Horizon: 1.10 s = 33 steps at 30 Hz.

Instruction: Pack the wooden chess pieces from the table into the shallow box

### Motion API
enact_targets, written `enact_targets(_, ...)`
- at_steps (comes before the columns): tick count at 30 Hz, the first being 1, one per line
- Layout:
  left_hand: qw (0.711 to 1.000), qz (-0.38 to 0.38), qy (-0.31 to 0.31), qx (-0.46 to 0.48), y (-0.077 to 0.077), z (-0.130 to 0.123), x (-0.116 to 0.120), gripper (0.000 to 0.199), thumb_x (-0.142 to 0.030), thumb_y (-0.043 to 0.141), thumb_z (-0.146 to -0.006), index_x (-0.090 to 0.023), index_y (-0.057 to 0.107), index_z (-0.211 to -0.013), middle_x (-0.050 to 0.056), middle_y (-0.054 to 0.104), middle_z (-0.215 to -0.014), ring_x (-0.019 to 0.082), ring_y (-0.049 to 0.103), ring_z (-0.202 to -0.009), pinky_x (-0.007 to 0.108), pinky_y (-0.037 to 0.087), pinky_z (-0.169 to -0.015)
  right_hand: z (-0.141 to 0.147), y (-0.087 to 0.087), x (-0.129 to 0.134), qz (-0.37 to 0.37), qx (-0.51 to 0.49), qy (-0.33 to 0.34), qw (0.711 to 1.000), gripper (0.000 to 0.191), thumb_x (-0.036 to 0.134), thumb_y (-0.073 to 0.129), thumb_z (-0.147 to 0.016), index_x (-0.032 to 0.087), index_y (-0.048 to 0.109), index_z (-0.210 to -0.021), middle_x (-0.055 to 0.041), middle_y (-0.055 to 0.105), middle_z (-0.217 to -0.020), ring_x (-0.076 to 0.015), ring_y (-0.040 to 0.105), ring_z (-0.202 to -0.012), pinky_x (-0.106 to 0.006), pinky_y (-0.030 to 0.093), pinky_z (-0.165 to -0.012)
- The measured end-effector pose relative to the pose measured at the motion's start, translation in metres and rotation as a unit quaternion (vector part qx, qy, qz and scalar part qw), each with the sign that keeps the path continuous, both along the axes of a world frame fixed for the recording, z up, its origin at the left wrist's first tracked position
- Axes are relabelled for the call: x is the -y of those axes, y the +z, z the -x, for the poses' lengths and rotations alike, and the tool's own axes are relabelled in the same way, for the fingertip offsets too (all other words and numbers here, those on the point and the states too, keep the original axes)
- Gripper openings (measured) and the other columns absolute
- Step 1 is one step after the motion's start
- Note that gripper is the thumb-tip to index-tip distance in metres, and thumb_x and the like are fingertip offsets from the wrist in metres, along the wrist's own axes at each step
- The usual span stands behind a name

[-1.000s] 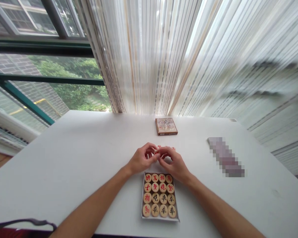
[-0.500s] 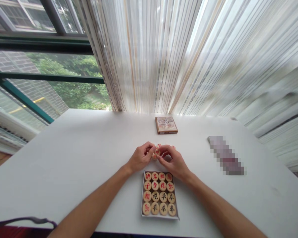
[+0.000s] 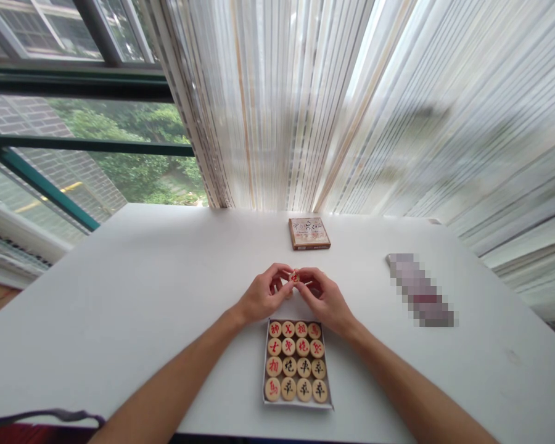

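Between the fingertips of both hands is a round wooden piece (image 3: pixel 294 277) with a red character facing up. My left hand (image 3: pixel 264 296) pinches it from the left, and my right hand (image 3: pixel 326 301) from the right. Other pieces under and behind the fingers are mostly hidden. Just below the hands lies an open square tray (image 3: pixel 298 404) filled with rows of round pieces, red characters in the upper rows and left column, black ones at the lower right.
A flat printed box (image 3: pixel 309 234) lies beyond the hands on the white table (image 3: pixel 166 265). To the right is a blurred-out flat object (image 3: pixel 420 293). Striped curtains (image 3: pixel 277 111) and a window stand behind the table. A dark strap (image 3: pixel 46 410) is at the lower left.
Both hands have come closer together around the red-character piece, which has moved slightly up. The pieces seen behind the fingers before are now mostly covered.
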<state>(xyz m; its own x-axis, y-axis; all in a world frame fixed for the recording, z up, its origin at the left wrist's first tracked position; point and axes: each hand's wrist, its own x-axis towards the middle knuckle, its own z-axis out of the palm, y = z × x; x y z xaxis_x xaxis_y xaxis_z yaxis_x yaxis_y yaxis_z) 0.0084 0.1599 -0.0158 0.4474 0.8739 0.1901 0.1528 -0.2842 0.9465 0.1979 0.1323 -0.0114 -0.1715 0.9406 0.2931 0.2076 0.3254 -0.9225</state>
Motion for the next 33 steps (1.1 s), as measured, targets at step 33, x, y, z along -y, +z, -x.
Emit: enact_targets(33,0.998,-0.049,-0.015,-0.03,0.0021,-0.0007,0.0015,0.031,-0.037,0.065,-0.091,-0.019,0.06,-0.116,0.004,0.07,-0.094,0.007,0.05,-0.056,0.02,0.043,-0.052,-0.0031,-0.0054,-0.0029,0.025,0.0,-0.035,0.999,0.022,0.04,0.057,-0.098,0.022,0.069,-0.103,-0.0058,0.074,-0.096,-0.0203,0.071,-0.082,-0.033,0.058,-0.075)
